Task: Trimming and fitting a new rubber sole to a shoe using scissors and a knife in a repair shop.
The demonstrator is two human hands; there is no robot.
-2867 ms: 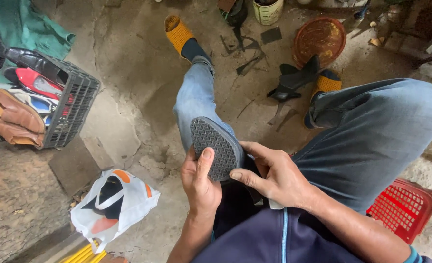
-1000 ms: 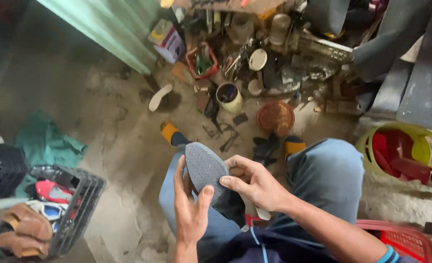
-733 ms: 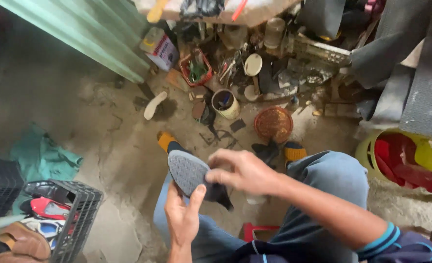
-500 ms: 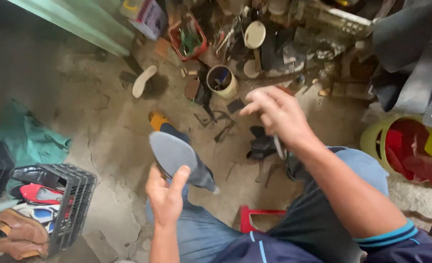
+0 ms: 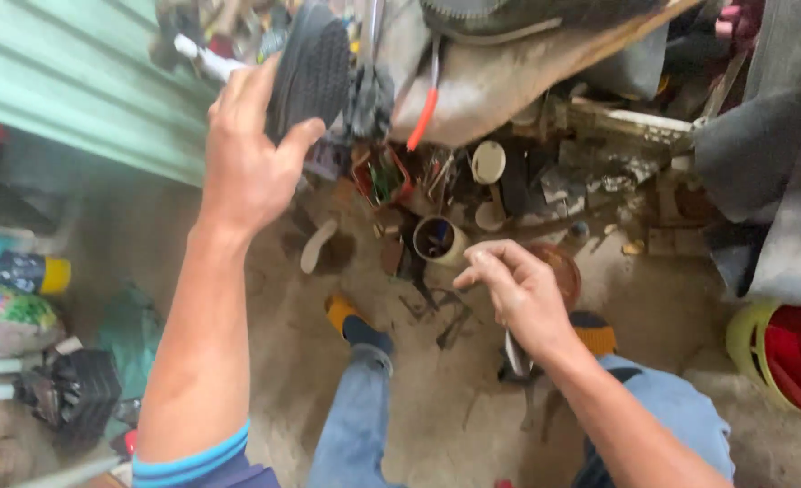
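Left hand [image 5: 251, 158] raised high toward the cluttered workbench [image 5: 509, 77], fingers and thumb wrapped around the edge of a dark shoe sole [image 5: 310, 68]; the thumb presses one side, the fingers curl behind the other. Right hand [image 5: 518, 294] hangs lower, over the floor, loosely curled with thumb and forefinger close together; whether it pinches anything small cannot be told.

Sole: a flat, elongated, dark grey piece with rounded end and a fine studded tread over the face turned toward the camera. It stands nearly upright in the grip, its upper end level with the bench edge, beside hanging tools and a red-handled tool [image 5: 423, 113].

Handling, by judgement: light, since one hand lifts it at arm's length without strain; likely rubbery and somewhat flexible, so it would bend if gripped at one tip. The tread should give good friction, with little risk of slipping. Not fragile. Best hold is across the narrow width near the middle, as shown, pinching both long edges.

Below lie a tin can [image 5: 438, 239], a pale loose sole [image 5: 314, 246], scattered tools, and the person's jeans and yellow-toed socks [image 5: 341, 316].
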